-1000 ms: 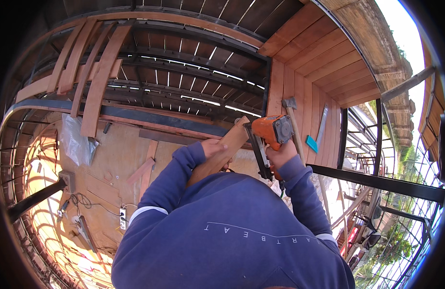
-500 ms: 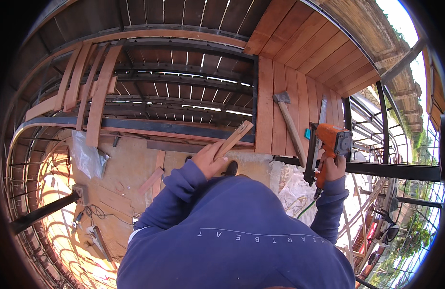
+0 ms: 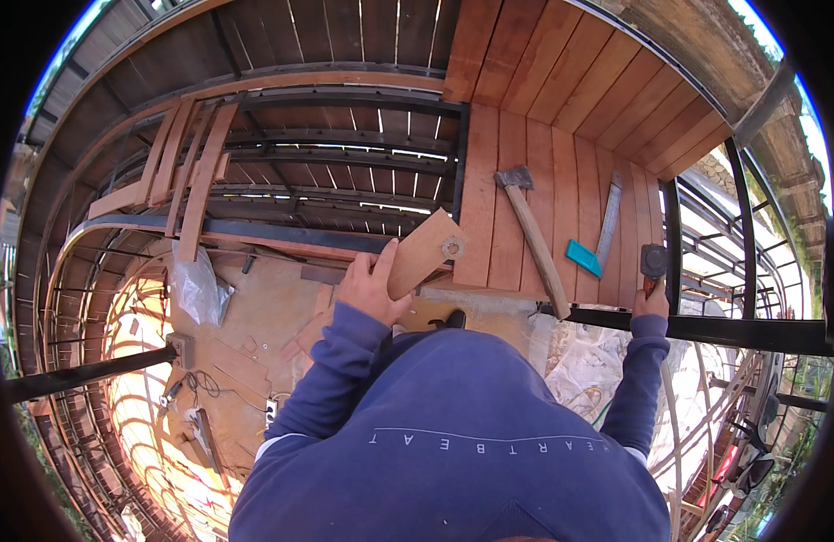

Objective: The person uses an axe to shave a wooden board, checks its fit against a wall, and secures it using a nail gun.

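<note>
My left hand (image 3: 372, 285) is closed around a short wooden board (image 3: 419, 256), tilted up with its broad face showing; a grey-and-pale ring mark is near its far end. Farther right, my right hand (image 3: 650, 298) grips a nail gun (image 3: 653, 262), now end-on, so mostly its dark cap shows and the rest is hidden. Between my hands, a hatchet (image 3: 534, 230) with a wooden handle lies on the fitted planks (image 3: 562, 181). Beside it is a try square (image 3: 607, 226) with a teal stock and metal blade.
Several loose wooden strips (image 3: 205, 181) lean across the curved metal frame (image 3: 299, 233) at left. Below them are a clear plastic bag (image 3: 198, 287) and, farther down, tools and cords on the floor. A black bar (image 3: 733, 332) crosses at right, above white sheeting (image 3: 589, 361).
The board in my left hand has turned to show its broad face. My right hand has moved right and slightly up, swinging the nail gun from side-on to end-on and uncovering the try square.
</note>
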A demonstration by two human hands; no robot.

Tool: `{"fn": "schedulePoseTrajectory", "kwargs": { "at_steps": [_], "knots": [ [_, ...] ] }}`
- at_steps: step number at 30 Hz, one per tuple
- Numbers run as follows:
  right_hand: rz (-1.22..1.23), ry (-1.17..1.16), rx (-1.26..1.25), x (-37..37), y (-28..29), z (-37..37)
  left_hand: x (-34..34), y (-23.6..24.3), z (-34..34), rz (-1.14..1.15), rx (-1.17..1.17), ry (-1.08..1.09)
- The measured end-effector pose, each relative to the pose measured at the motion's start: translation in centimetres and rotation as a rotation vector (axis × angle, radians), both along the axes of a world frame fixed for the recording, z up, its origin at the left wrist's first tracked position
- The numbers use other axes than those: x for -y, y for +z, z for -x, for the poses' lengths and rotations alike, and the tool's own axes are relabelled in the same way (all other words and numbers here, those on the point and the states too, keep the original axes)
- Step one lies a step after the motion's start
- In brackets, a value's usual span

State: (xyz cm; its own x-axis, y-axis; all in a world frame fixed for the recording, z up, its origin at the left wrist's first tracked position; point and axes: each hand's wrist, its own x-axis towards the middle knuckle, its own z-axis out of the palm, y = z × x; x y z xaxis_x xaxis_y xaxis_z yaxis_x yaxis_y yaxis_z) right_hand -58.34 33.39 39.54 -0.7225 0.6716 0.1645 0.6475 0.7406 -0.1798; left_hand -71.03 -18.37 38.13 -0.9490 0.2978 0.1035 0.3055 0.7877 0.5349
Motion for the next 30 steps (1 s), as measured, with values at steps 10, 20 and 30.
{"fn": "schedulePoseTrajectory", "kwargs": {
  "at_steps": [10,20,30],
  "knots": [
    [-0.187,-0.017,0.264,-6.8,-5.7,3.7,0.3,-4.1,-1.8,0.133,0.184,0.265],
    [-0.213,-0.002,0.227,-8.7,-8.5,4.3,1.5,-5.8,-1.7,0.153,0.263,0.363],
    [-0.046,0.577,0.042,12.7,-1.6,8.1,3.6,-6.2,0.8,0.262,0.424,0.223]
  ]
}}
